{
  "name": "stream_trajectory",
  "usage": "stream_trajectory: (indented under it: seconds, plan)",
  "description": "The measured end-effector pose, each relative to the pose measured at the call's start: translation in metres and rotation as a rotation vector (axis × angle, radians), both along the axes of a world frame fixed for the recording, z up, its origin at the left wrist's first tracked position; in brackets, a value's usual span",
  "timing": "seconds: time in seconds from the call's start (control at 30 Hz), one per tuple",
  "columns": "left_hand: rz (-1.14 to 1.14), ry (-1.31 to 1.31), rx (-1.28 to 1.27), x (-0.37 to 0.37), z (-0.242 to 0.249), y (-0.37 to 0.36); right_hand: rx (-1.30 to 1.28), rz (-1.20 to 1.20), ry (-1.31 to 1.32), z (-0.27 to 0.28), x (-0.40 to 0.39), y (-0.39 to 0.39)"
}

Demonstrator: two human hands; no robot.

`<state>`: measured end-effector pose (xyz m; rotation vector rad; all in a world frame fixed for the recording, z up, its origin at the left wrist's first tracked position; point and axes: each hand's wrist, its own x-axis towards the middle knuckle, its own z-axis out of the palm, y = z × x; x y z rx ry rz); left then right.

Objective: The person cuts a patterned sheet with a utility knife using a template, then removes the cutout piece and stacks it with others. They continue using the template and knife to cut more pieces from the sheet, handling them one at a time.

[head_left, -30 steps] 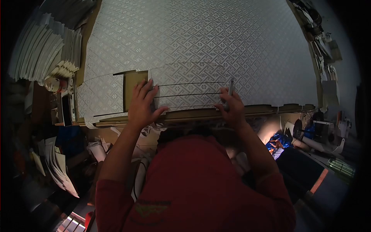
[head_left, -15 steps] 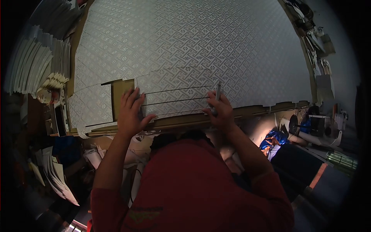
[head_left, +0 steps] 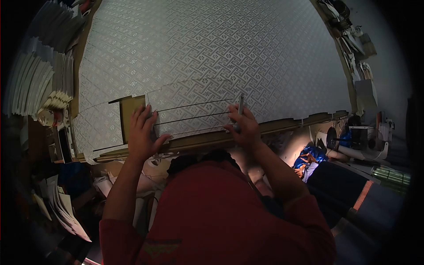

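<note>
A large sheet of silvery patterned fabric (head_left: 198,53) covers the table. Near its front edge, dark straight lines divide it into long narrow strips (head_left: 190,115). My left hand (head_left: 143,132) lies flat with fingers and thumb spread, at the left ends of these strips. Beside it, an opening in the fabric shows a brown surface (head_left: 131,115). At the strips' right ends, my right hand (head_left: 246,128) grips a slim silvery utility knife (head_left: 240,106) that points away from me. Its fingertips touch the fabric, and the palm hides part of the knife. Whether the blade is out is too small to tell.
Stacks of pale sheets (head_left: 31,88) stand left of the table, and more loose sheets (head_left: 66,207) lie lower left. A brown edge (head_left: 282,126) runs along the table's front. To the right are a fan-like machine (head_left: 371,139) and a blue bag (head_left: 309,157).
The view has shifted slightly, so everything sits a little further left. Both hands keep about the same places on the fabric, and the knife stays in my right hand.
</note>
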<state>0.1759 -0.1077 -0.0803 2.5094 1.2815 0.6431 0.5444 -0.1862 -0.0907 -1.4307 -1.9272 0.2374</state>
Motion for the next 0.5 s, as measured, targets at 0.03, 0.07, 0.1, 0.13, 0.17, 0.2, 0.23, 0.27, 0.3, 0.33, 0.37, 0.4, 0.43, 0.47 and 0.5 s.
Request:
stream_trajectory:
  seconds: [0.03, 0.07, 0.1, 0.13, 0.17, 0.2, 0.23, 0.27, 0.3, 0.33, 0.37, 0.4, 0.43, 0.47, 0.5]
  plan:
    - [-0.001, 0.003, 0.001, 0.0000, 0.0004, 0.0001, -0.012, -0.005, 0.012, -0.0001, -0.0003, 0.0003]
    - [-0.002, 0.002, 0.001, -0.0001, 0.0009, -0.0001, -0.024, -0.011, 0.025, 0.0000, -0.0007, -0.0001]
    - [-0.001, 0.004, -0.002, -0.0001, 0.0015, -0.0001, -0.024, -0.012, 0.024, 0.0001, -0.0007, -0.0002]
    - [-0.001, 0.007, -0.005, 0.0000, 0.0019, -0.0001, -0.024, -0.009, 0.022, 0.0003, -0.0005, -0.0001]
    - [-0.001, 0.007, -0.004, 0.0000, 0.0017, -0.0001, -0.025, -0.007, 0.020, 0.0006, -0.0006, -0.0003]
    - [-0.002, 0.001, -0.003, -0.0001, 0.0010, 0.0000, -0.024, -0.006, 0.021, 0.0009, -0.0008, -0.0009]
    - [-0.001, -0.004, 0.000, -0.0004, 0.0003, 0.0001, -0.036, -0.014, 0.025, 0.0012, -0.0010, -0.0015]
    - [0.007, 0.000, 0.002, -0.0003, -0.0003, 0.0001, -0.047, -0.017, 0.030, 0.0013, -0.0015, -0.0012]
    - [0.001, -0.017, 0.004, 0.0004, -0.0005, 0.0004, -0.044, -0.003, 0.036, 0.0010, -0.0016, -0.0005]
    - [-0.003, -0.031, 0.006, -0.0002, 0.0003, 0.0002, -0.043, -0.004, 0.042, 0.0002, -0.0011, -0.0007]
    - [0.013, -0.021, 0.008, -0.0009, 0.0014, -0.0001, -0.043, -0.006, 0.048, -0.0010, -0.0015, -0.0006]
    - [0.011, -0.020, -0.005, -0.0001, 0.0030, 0.0000, -0.042, 0.009, 0.057, -0.0009, -0.0024, -0.0001]
    - [0.007, -0.021, -0.019, -0.0001, 0.0041, 0.0001, -0.030, 0.002, 0.045, 0.0006, -0.0027, 0.0002]
    - [0.017, -0.015, -0.019, -0.0005, 0.0041, 0.0001, -0.019, -0.007, 0.030, 0.0011, -0.0031, 0.0003]
    - [0.013, -0.022, -0.016, -0.0002, 0.0036, 0.0002, -0.019, 0.001, 0.033, 0.0002, -0.0031, 0.0003]
